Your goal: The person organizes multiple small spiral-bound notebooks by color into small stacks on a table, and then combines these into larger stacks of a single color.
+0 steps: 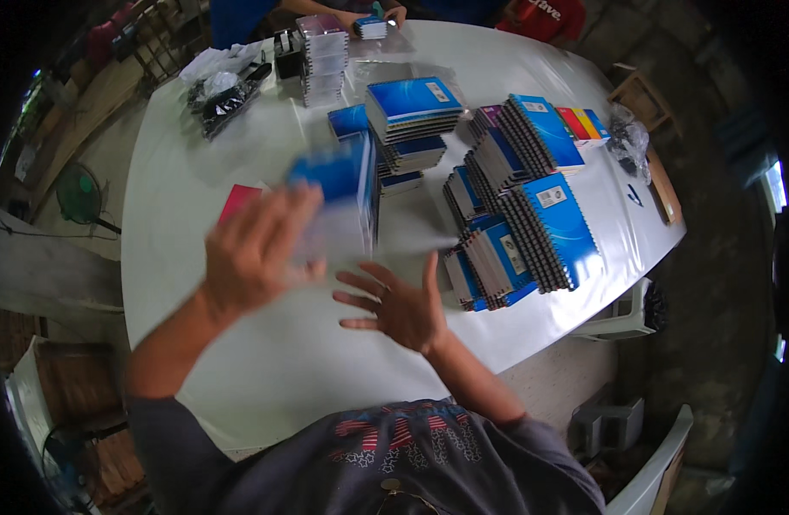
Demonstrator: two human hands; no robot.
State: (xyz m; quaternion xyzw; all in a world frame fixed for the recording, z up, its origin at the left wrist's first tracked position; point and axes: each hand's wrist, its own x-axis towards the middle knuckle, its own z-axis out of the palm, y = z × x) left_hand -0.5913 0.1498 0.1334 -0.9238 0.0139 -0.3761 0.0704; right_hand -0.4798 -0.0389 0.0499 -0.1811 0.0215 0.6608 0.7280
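My left hand (259,249) is smeared by motion at the left edge of a small stack of blue-covered notebooks (330,176). Its fingers and thumb curve round the pale side of this stack, which is blurred too and seems to be in the grip. Close by on the right, my right hand (399,305) is spread with nothing in it, fingers pointing left. Just right of it rise piles of blue spiral notebooks (556,225), their black coil bindings in rows. Behind the blurred stack stands another pile of blue notebooks (412,99).
A red flat item (240,202) lies beyond my left wrist. Wrapped notebooks (323,56) and a plastic bag with black contents (223,99) are at the far left. Across the white table (240,360), another person's hands (395,16) hold a small blue stack. A stool (626,313) stands right.
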